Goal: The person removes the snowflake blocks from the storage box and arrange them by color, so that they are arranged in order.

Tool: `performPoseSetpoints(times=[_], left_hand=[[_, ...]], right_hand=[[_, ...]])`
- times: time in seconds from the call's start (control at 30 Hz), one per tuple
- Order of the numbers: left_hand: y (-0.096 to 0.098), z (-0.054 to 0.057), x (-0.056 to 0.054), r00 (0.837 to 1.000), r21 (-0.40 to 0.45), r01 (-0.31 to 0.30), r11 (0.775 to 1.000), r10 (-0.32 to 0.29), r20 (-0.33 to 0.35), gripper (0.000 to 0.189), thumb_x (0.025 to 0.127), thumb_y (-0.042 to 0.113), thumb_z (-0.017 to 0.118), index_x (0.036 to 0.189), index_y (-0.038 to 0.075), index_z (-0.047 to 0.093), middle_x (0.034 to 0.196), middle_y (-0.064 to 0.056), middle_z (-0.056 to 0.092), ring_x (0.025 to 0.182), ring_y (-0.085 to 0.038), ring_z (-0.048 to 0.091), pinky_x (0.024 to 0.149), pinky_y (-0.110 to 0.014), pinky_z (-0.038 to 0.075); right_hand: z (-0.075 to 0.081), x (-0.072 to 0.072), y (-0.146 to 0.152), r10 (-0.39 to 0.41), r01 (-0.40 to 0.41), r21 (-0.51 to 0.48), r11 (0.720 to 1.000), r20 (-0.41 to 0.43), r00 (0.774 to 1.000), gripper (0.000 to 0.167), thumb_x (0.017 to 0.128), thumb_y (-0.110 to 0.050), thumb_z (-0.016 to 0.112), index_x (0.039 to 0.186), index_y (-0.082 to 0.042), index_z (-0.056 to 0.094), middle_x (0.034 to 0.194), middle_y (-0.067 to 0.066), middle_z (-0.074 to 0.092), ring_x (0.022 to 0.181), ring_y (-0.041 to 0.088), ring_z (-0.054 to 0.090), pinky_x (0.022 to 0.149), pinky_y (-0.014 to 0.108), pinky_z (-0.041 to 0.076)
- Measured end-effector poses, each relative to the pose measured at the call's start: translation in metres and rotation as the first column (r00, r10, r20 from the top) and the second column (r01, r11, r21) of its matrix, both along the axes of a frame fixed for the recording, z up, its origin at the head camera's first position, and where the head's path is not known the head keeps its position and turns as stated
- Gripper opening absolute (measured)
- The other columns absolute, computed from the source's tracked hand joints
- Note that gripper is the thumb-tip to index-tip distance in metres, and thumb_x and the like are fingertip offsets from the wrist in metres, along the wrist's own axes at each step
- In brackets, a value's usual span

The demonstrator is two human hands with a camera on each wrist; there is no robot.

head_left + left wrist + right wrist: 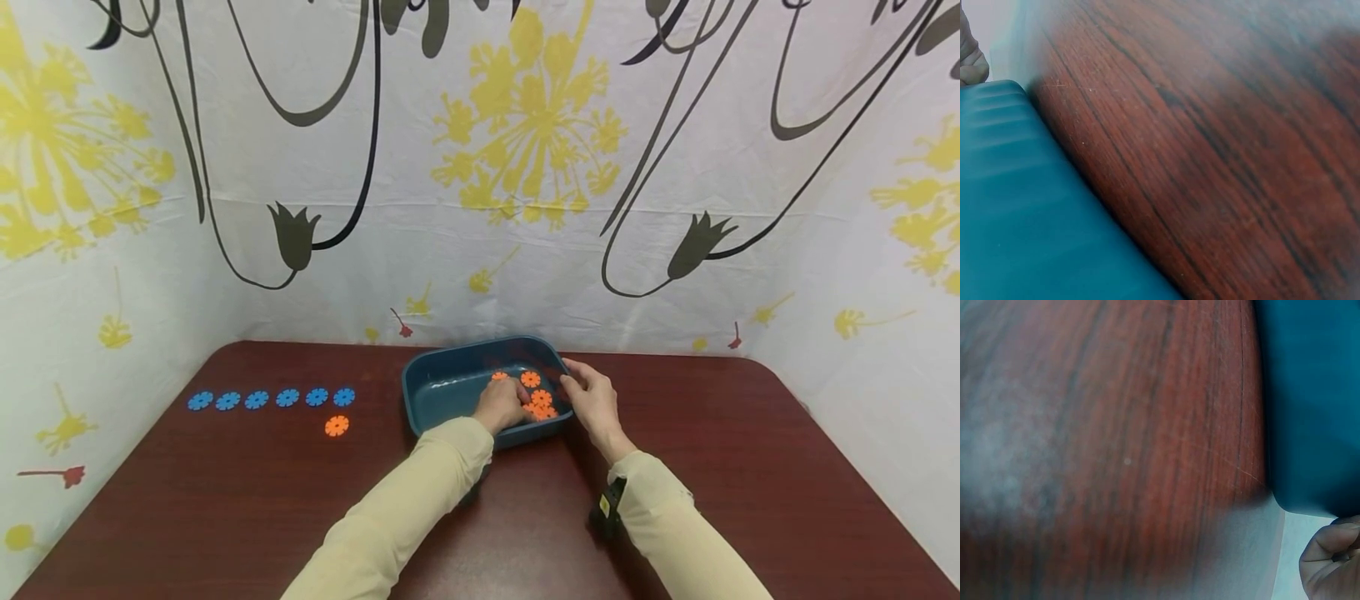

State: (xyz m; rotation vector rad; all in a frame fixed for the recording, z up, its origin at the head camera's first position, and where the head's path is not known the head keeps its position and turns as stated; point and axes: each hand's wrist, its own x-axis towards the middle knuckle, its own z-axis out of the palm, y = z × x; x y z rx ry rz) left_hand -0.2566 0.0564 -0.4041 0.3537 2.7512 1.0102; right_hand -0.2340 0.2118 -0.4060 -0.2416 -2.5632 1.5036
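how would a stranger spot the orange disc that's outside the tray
On the reddish-brown table, look left of the teal tray to the row of six blue discs. Just on the near side of that row's right end lies the orange disc, the only orange one not in the tray.

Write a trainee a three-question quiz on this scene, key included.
1. How many blue discs lie in the row on the table?
2. True or false: every orange disc in view is in the tray.
3. Which grip reaches inside the tray?

Key:
1. Six.
2. False; one orange disc lies on the table, near the row.
3. The left grip; the right grip is at the rim.
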Motion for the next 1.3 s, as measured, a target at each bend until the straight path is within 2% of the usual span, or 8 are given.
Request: performPoseSetpoints(times=[0.1,0.3,0.53,0.73,1.1,1.3], left_hand=[[0.0,-0.0007,-0.0003,1.0,-0.001,0.003,1.0,-0.003,-0.008,0.026,0.075,0.021,0.08,0.095,0.01,0.067,0.098,-0.002,0.063,0.092,-0.021,0.059,0.08,-0.035,0.05],[0.0005,-0.0009,0.0002,1.0,-0.017,0.012,1.0,-0.012,-0.024,0.027,0.075,0.021,0.081,0.094,0.009,0.066,0.096,-0.002,0.064,0.09,-0.021,0.059,0.08,-0.035,0.051],[0.0013,0.0012,0.0018,0.999,-0.033,0.03,0.999,-0.032,-0.038,0.027,0.076,0.02,0.08,0.095,0.009,0.065,0.094,-0.002,0.062,0.086,-0.02,0.058,0.076,-0.034,0.05],[0.0012,0.002,0.0036,0.998,-0.019,0.038,0.999,-0.039,-0.049,0.027,0.076,0.017,0.08,0.094,0.009,0.063,0.09,-0.002,0.061,0.079,-0.018,0.057,0.07,-0.032,0.049],[0.0022,-0.0014,0.0013,0.995,-0.031,0.053,0.998,-0.056,-0.083,0.027,0.075,0.016,0.08,0.094,0.011,0.062,0.088,0.0,0.061,0.076,-0.015,0.056,0.068,-0.03,0.048],[0.0026,-0.0022,0.0001,0.994,0.002,0.056,0.998,-0.055,-0.098,0.026,0.073,0.011,0.081,0.092,0.011,0.062,0.083,0.0,0.058,0.073,-0.014,0.054,0.067,-0.029,0.048]], right_hand=[[-0.0001,-0.0001,0.0003,-0.005,0.005,0.012,1.0,-0.002,1.0,0.037,0.097,-0.019,0.053,0.133,-0.014,0.054,0.099,0.019,0.063,0.095,0.029,0.064,0.069,0.028,0.052],[-0.0008,-0.0008,-0.0002,-0.005,0.005,0.001,1.0,0.0,1.0,0.036,0.097,-0.019,0.053,0.133,-0.015,0.054,0.102,0.019,0.064,0.097,0.029,0.065,0.076,0.035,0.055],[-0.0008,-0.0002,0.0,-0.004,0.004,0.0,1.0,-0.007,1.0,0.037,0.097,-0.018,0.052,0.133,-0.014,0.054,0.102,0.019,0.064,0.098,0.028,0.065,0.077,0.036,0.055],[-0.0019,0.0,-0.0006,-0.002,0.002,-0.008,1.0,-0.016,1.0,0.036,0.097,-0.016,0.052,0.133,-0.013,0.054,0.102,0.019,0.064,0.1,0.029,0.065,0.08,0.038,0.055],[-0.002,0.0011,-0.0012,0.009,-0.01,-0.045,0.999,-0.027,1.0,0.036,0.097,-0.015,0.052,0.133,-0.012,0.054,0.11,0.022,0.063,0.103,0.032,0.064,0.084,0.041,0.054],[-0.0011,0.0015,-0.0014,0.01,-0.011,-0.052,0.999,-0.027,1.0,0.036,0.097,-0.014,0.052,0.132,-0.011,0.054,0.112,0.022,0.063,0.102,0.033,0.064,0.085,0.042,0.053]])
